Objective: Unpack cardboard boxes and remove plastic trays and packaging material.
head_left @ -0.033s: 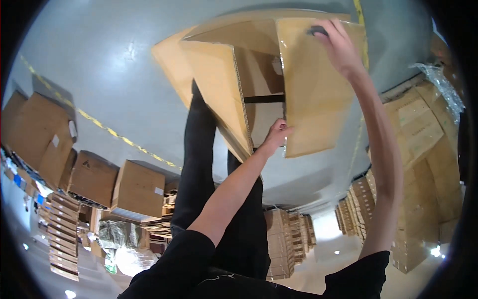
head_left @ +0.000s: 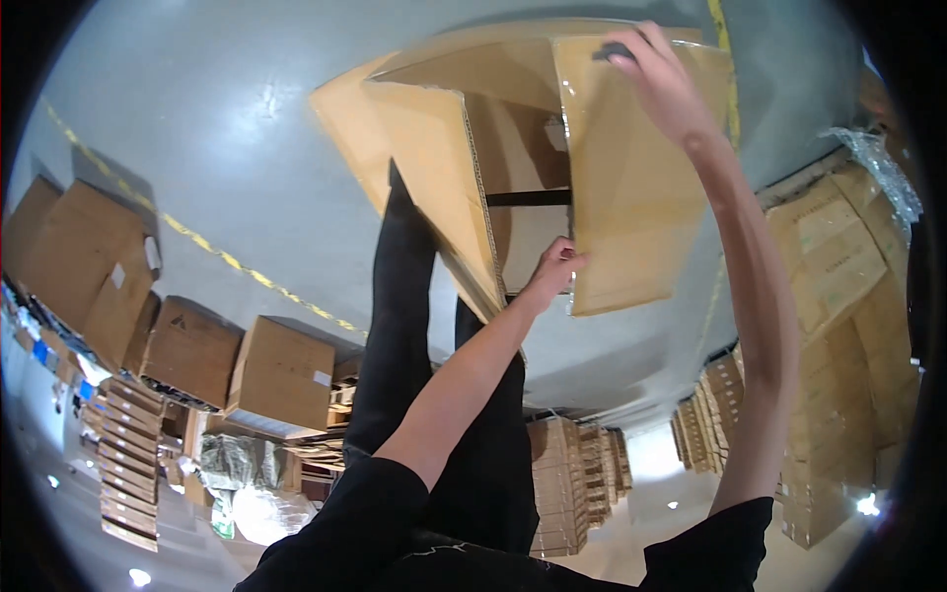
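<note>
A large open cardboard box (head_left: 414, 128) stands on the floor in front of me, its flaps raised, with a dark strip (head_left: 530, 197) crossing the gap between them. My left hand (head_left: 557, 266) pinches the inner edge of the right flap (head_left: 646, 217) near its lower end. At the far end of that flap is my right hand (head_left: 656, 79), its fingers closed around a small dark object (head_left: 614, 50) held over the cardboard. The object's kind cannot be made out. Part of the box's inside is hidden by the flaps.
Brown cartons (head_left: 281, 375) line the left side beyond a yellow floor line (head_left: 227, 259). On the right stands a tall cardboard stack (head_left: 829, 296) with clear plastic wrap (head_left: 878, 163) on it. Close against the left flap is my black-trousered leg (head_left: 400, 286).
My right hand with the dark object has moved slightly left, toward the inner edge of the flap. The left hand keeps its pinch, and the whole view has shifted a little.
</note>
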